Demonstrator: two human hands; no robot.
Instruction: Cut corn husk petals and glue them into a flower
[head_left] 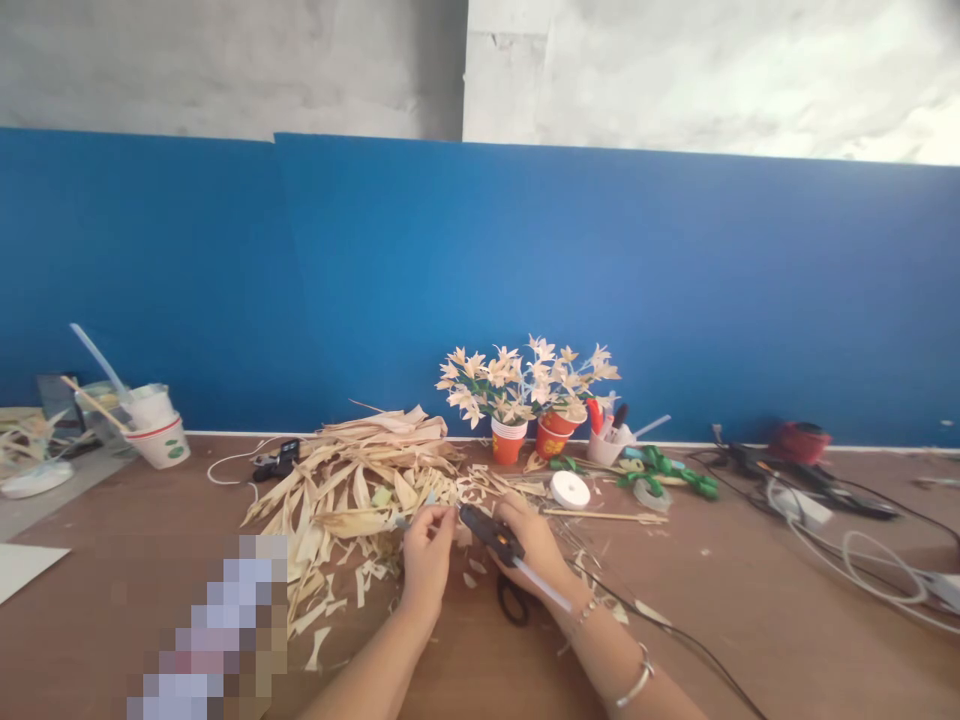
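Observation:
My right hand (pixel 529 545) is wrapped round a black glue gun (pixel 491 533), with a translucent glue stick (pixel 544 585) coming out of its back end. The gun's nozzle points left at the fingertips of my left hand (pixel 429 555). My left hand is closed in a pinch; what it holds is too small to make out. Dried husks (pixel 352 480) are heaped behind and left of my left hand, with cut scraps (pixel 367 575) around them. Beyond the hands stand pale flowers (pixel 499 375) in red paper cups (pixel 508 442).
A white tape roll (pixel 570 490), a stick (pixel 607 516) and green ribbon pieces (pixel 660 468) lie behind my right hand. A black cable (pixel 675 632) runs to the right front. White cables (pixel 862 570) lie far right. A paper cup (pixel 161 445) stands left.

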